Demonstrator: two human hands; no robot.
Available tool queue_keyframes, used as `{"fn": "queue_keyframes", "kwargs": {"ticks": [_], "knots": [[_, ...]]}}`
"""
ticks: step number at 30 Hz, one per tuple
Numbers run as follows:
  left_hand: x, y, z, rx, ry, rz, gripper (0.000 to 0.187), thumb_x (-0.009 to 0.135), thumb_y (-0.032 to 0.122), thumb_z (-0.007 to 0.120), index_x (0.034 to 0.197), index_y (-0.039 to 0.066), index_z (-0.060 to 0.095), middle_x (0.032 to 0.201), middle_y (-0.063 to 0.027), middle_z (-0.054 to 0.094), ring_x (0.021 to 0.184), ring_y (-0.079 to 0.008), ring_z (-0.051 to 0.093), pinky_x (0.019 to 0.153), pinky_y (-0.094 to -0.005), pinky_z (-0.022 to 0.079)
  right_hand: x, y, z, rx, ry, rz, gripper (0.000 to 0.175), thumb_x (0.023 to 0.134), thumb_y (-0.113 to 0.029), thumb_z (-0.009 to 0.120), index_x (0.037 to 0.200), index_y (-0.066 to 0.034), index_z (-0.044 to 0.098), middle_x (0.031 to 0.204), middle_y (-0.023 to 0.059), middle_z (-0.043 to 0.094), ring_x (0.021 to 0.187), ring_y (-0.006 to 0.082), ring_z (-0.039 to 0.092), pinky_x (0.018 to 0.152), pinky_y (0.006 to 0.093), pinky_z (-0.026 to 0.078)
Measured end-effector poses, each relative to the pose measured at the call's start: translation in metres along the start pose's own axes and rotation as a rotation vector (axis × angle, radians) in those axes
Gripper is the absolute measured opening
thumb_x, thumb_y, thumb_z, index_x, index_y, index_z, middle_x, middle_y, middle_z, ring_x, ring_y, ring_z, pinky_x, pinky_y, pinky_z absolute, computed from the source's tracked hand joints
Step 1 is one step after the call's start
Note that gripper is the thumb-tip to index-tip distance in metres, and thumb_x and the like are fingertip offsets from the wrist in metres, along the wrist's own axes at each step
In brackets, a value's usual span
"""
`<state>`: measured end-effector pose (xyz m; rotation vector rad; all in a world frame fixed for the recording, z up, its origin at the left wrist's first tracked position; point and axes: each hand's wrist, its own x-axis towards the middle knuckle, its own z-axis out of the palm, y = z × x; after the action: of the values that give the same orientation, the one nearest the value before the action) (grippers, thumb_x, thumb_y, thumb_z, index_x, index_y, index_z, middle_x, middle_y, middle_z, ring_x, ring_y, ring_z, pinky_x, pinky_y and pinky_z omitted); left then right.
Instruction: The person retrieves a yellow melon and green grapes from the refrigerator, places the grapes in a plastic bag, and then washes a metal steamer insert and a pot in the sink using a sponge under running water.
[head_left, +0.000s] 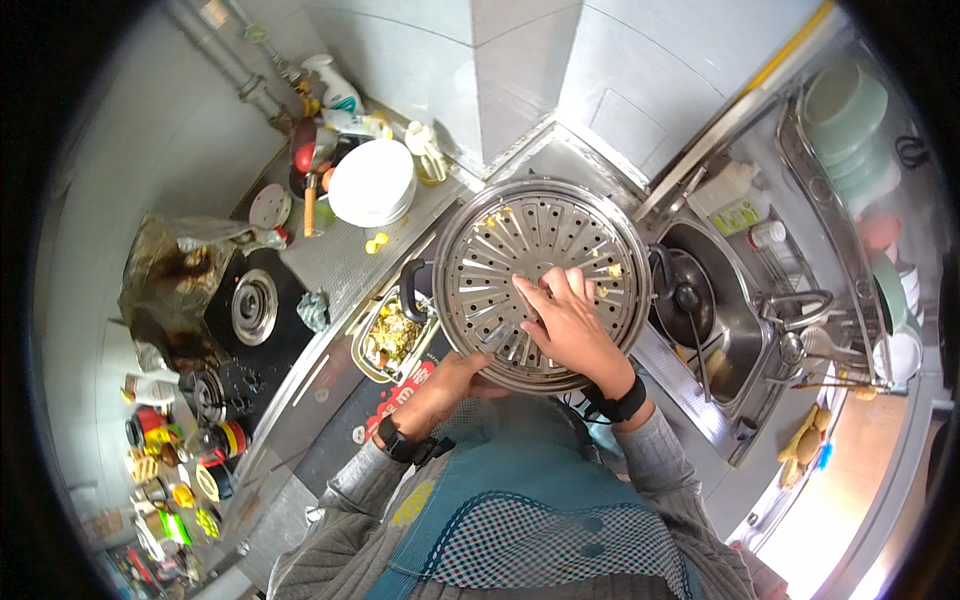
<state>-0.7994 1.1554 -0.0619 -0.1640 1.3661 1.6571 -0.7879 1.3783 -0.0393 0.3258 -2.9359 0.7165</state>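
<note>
A round stainless-steel steamer pot with two black side handles is in front of me. Its perforated steamer plate is dotted with small yellow food bits, mostly near the right and upper edges. My left hand grips the near-left rim, thumb on top and fingers partly hidden beneath. Over the plate, my right hand has its index finger stretched toward the plate's centre and its thumb apart. The other fingers are bent, and nothing shows between them. Whether its fingertips press on the metal is hard to tell.
Right of the pot, a steel sink contains a dark pan and a black ladle. A bin of food scraps sits lower left. On the left counter are a white bowl and a gas hob. A dish rack stands far right.
</note>
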Motion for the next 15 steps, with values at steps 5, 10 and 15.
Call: {"fn": "queue_keyframes", "kwargs": {"ticks": [5,10,15], "knots": [[0.035,0.017,-0.004,-0.078,-0.002,-0.114,0.039,0.101,0.018,0.051,0.133,-0.004,0.051,0.119,-0.0149,0.066,0.105,-0.0261,0.068,0.085,-0.0397,0.062,0.018,0.011,-0.015,-0.073,0.128,-0.013,0.056,0.078,-0.020,0.075,0.130,-0.0048,0.061,0.104,0.0136,0.051,0.103,0.0319,0.047,0.085,0.0423,0.035],[0.064,0.038,-0.005,-0.043,-0.005,-0.081,0.039,0.102,0.023,0.055,0.129,-0.004,0.056,0.117,-0.0165,0.068,0.101,-0.0262,0.070,0.083,-0.0374,0.063,0.033,0.033,-0.028,-0.107,0.169,0.037,0.058,0.076,-0.020,0.076,0.130,-0.0051,0.062,0.103,0.0122,0.051,0.102,0.0307,0.047,0.084,0.0414,0.035],[0.090,0.067,-0.011,0.011,-0.043,-0.056,0.040,0.103,0.026,0.053,0.129,-0.005,0.056,0.117,-0.0175,0.068,0.101,-0.0274,0.070,0.085,-0.0391,0.062,0.039,0.049,-0.051,-0.165,0.204,0.165,0.059,0.078,-0.022,0.074,0.133,-0.0075,0.061,0.105,0.0115,0.051,0.103,0.0309,0.046,0.089,0.0422,0.034]]}}
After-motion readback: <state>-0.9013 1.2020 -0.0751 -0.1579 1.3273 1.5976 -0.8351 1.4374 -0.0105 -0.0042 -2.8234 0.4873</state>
